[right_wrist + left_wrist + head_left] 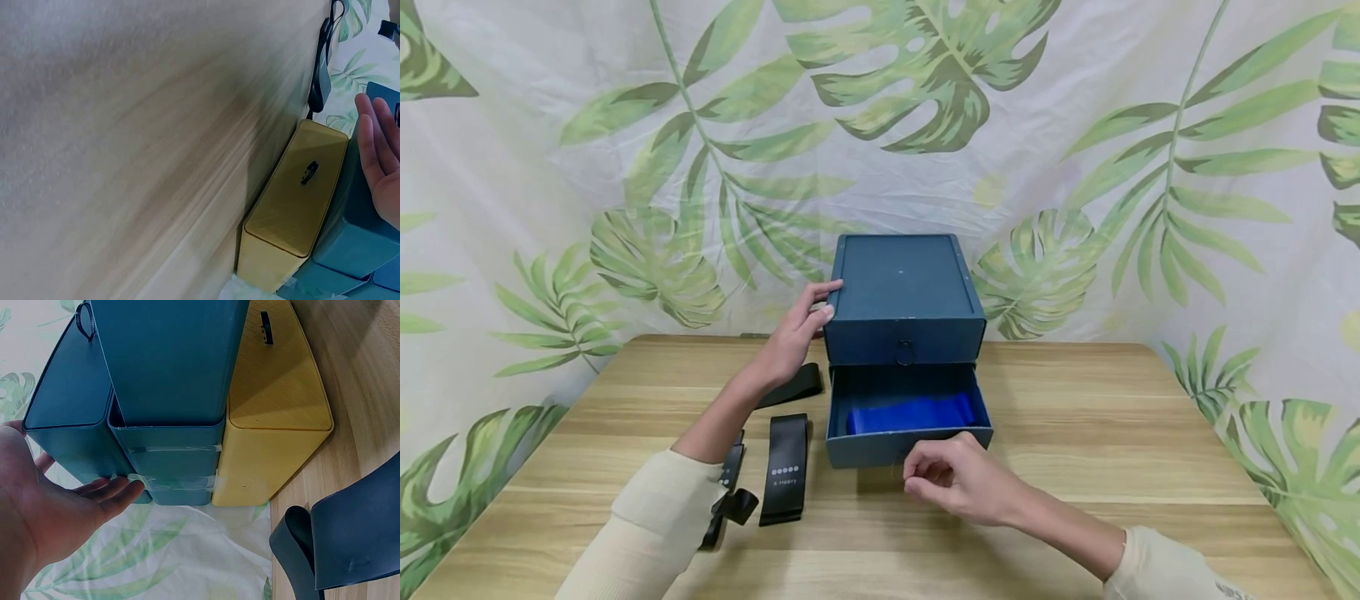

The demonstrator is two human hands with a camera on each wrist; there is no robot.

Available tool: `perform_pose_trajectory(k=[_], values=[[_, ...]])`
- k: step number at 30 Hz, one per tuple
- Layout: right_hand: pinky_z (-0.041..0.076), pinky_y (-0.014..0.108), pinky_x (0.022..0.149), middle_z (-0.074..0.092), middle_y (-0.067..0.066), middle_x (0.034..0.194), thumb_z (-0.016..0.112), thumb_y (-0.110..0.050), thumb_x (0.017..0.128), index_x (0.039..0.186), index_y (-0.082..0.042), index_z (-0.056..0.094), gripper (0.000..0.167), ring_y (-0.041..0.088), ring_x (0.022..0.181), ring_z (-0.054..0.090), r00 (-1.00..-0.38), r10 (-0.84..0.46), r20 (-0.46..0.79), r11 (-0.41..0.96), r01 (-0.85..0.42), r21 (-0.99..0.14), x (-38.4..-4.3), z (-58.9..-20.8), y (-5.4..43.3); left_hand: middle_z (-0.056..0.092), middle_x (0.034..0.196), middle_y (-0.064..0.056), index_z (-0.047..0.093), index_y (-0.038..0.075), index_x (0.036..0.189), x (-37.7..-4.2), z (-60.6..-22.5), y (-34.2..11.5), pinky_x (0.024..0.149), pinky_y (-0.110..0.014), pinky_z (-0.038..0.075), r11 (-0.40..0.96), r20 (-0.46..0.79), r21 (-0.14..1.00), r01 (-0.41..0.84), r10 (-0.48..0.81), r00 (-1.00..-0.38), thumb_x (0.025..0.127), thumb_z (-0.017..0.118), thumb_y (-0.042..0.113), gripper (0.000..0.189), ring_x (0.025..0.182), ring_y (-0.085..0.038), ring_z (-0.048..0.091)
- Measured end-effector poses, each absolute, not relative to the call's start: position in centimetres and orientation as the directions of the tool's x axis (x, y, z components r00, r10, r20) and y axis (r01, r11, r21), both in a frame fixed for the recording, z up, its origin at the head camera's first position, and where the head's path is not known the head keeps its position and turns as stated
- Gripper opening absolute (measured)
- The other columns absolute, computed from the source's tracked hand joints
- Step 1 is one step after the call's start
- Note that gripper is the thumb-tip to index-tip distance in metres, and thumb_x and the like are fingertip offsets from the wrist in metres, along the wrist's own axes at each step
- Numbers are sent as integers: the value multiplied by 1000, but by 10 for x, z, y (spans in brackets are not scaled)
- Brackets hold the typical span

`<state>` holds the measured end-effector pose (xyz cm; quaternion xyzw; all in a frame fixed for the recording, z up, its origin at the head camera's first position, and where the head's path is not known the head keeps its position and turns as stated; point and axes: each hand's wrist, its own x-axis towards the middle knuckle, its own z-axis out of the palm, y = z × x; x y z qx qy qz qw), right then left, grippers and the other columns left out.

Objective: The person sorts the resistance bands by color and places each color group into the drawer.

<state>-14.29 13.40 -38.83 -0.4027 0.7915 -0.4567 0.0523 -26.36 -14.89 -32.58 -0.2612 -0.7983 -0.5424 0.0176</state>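
Note:
A blue drawer box (901, 279) stands at the back of the table, its middle drawer (910, 448) pulled out. Inside that drawer lies a bright blue flat band (910, 414). My left hand (793, 337) rests on the box's left side, thumb and fingers near the top edge; in the left wrist view the left hand (69, 506) has its fingers stretched along the side. At the drawer front, my right hand (966, 477) bends index finger and thumb around the thin pull loop (896, 473). In the right wrist view the right hand (382, 150) has its other fingers extended.
Left of the box lie a black band marked X-Heavy (785, 475), another black band (793, 387) behind it, and more black bands (730, 504) partly under the left sleeve. Under the pulled-out drawer sits a yellow drawer (281, 375). A leaf-print cloth (910, 167) hangs behind the table.

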Motion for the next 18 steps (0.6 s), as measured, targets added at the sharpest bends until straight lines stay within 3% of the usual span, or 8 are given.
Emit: perform_pose_trajectory(k=[7, 12, 18], values=[[56, 23, 61, 74, 2, 82, 71, -5, 98, 93, -9, 71, 6, -1, 70, 62, -634, -705, 318, 269, -653, -708, -157, -389, 135, 24, 163, -24, 29, 6, 160, -263, -325, -149, 113, -72, 29, 281, 306, 856, 434, 400, -864, 113, 32, 26, 51, 149, -46, 27], [52, 23, 59, 73, 4, 80, 66, -8, 101, 94, -10, 68, 8, 2, 67, 59, -617, -717, 324, 253, -663, -704, -177, -390, 135, 23, 163, -24, 29, 6, 161, -263, -325, -149, 114, -71, 29, 283, 305, 855, 434, 403, -863, 113, 31, 26, 52, 149, -46, 27], [51, 24, 57, 73, 9, 80, 63, -2, 102, 97, -8, 66, 9, 14, 71, 69, -628, -713, 312, 249, -643, -725, -205, -388, 133, 22, 164, -24, 28, 5, 161, -263, -324, -148, 114, -71, 29, 282, 301, 856, 434, 410, -861, 113, 31, 26, 52, 150, -46, 25]])
